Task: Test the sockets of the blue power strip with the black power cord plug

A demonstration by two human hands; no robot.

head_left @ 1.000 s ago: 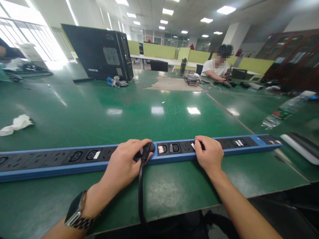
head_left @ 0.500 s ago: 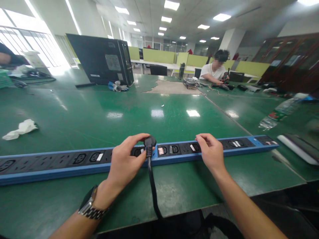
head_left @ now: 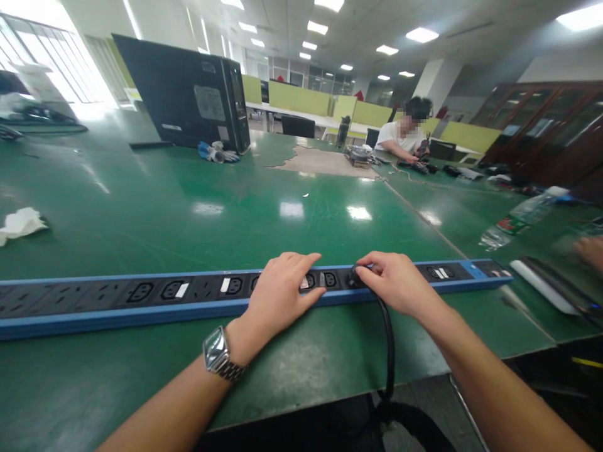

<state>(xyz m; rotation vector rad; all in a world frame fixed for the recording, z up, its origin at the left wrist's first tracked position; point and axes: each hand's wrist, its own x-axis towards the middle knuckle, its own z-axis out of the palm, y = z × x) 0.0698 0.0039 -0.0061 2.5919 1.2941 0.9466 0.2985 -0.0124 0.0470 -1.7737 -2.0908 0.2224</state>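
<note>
A long blue power strip (head_left: 117, 314) with black sockets lies across the green table (head_left: 245, 232). My right hand (head_left: 396, 279) is closed on a black plug (head_left: 360, 276) at a socket right of the strip's middle; whether the pins are in cannot be made out. The plug's thick black cable (head_left: 390, 351) drops over the table's front edge. My left hand (head_left: 280, 289) spreads its fingers over the strip, left of the plug, with nothing held and part of some sockets hidden beneath it.
A black computer case (head_left: 188, 94) stands at the back left, with gloves (head_left: 217, 152) beside it. Crumpled tissue (head_left: 22, 224) lies at left. A plastic bottle (head_left: 522, 220) lies at right, near a flat dark-and-white device (head_left: 546, 285). Another person (head_left: 400, 138) sits across the table.
The plug has passed from my left hand to my right and moved right along the strip. My left hand has opened and shifted right. Another person's hand now shows at the right edge.
</note>
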